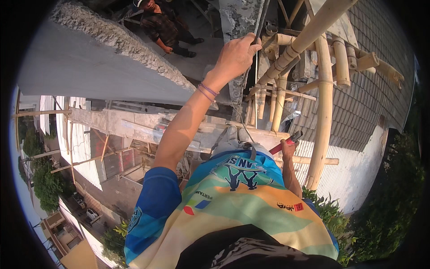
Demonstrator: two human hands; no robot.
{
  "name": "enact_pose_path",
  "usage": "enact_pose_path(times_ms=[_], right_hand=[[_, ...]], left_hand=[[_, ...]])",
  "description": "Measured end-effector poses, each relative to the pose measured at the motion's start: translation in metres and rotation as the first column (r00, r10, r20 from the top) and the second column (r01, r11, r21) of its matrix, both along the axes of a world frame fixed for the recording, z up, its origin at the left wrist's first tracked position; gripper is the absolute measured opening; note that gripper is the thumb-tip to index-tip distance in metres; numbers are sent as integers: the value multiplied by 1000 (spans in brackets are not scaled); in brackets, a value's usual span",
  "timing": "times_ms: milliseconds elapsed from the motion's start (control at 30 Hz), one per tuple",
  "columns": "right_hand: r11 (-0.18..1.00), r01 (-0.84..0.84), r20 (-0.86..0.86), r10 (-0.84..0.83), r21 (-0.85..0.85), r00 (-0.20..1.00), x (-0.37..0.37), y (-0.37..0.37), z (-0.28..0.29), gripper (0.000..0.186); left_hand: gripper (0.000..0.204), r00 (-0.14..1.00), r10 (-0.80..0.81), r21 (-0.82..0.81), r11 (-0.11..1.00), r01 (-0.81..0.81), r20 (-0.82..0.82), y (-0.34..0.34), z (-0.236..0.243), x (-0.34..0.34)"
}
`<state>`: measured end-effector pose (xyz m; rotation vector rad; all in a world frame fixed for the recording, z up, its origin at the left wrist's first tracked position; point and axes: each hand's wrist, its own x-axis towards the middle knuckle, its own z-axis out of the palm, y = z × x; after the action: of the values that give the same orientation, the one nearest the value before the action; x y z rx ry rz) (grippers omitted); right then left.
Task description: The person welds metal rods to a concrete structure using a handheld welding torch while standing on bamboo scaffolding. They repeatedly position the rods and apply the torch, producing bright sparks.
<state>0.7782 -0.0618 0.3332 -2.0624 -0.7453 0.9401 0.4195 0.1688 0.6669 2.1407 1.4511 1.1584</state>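
My left hand point(237, 54) is raised at arm's length, its fingers closed around a thin dark rod point(263, 22). That rod runs along the edge of a rough grey concrete column point(237, 18). Lower on the right, my right hand point(288, 150) is closed around a red-handled tool point(293, 138) with a dark end. The tool's exact kind does not show, as the fingers cover part of it. Both my shoes point(231, 133) rest on a narrow plank or ledge near the wall.
Bamboo scaffold poles point(323, 80) rise and cross on the right, in front of a tiled roof point(371, 85). A broken-edged concrete slab point(112, 67) lies at left. Another person point(163, 27) stands beyond it. Far below at left are parked vehicles point(92, 214) and trees point(47, 184).
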Motion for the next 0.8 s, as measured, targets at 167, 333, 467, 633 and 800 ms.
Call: enact_pose_path(times_ms=[167, 333, 467, 633, 800], right_hand=[[995, -72, 30, 70, 63, 997, 4, 1, 14, 47], [991, -55, -22, 58, 121, 998, 6, 15, 36, 65], [976, -115, -30, 122, 186, 992, 9, 28, 48, 65], [977, -86, -38, 95, 193, 995, 6, 27, 48, 69], [980, -50, -27, 56, 194, 998, 3, 17, 35, 61]], left_hand=[[22, 964, -136, 117, 979, 166, -228, 0, -18, -4], [20, 994, -109, 16, 994, 109, 18, 3, -27, -7], [20, 986, -85, -63, 993, 95, 147, -2, -25, -11], [18, 976, -74, -216, 969, 118, 204, -4, -15, -11], [20, 975, -92, -25, 995, 99, 205, -4, -21, -12]])
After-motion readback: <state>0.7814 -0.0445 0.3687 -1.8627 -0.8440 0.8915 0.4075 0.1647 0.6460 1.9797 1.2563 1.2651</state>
